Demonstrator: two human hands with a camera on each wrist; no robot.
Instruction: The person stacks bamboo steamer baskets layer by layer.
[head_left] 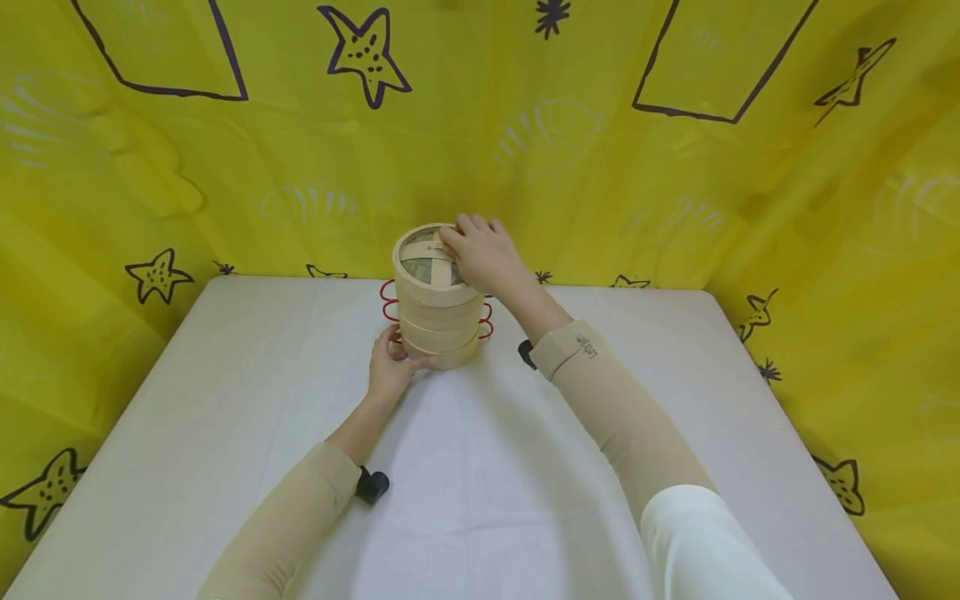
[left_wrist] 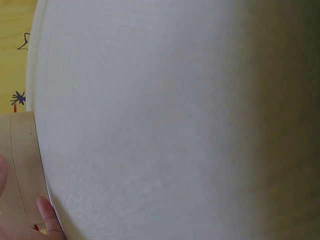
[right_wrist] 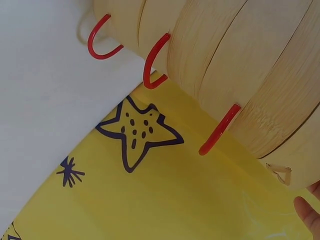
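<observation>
A stacked round bamboo steamer point(head_left: 438, 318) with several tiers stands upright near the table's back edge. Red loop handles point(right_wrist: 220, 129) stick out from its sides. On top sits a woven lid point(head_left: 420, 271) with crossed bamboo strips. My right hand point(head_left: 487, 254) grips this lid from above, thumb near its centre and fingers toward the far right rim; its fingertips are partly hidden. Low on the steamer's left side, my left hand point(head_left: 390, 371) holds the bottom tier, with the thumb across the front. In the left wrist view, fingers point(left_wrist: 47, 212) touch the bamboo wall point(left_wrist: 24, 145).
A white-covered table point(head_left: 225, 433) lies under the steamer. Yellow curtains point(head_left: 450, 150) printed with starfish and shells enclose the back and both sides, close behind the steamer. Small black wrist cameras point(head_left: 371, 485) sit at both sleeves.
</observation>
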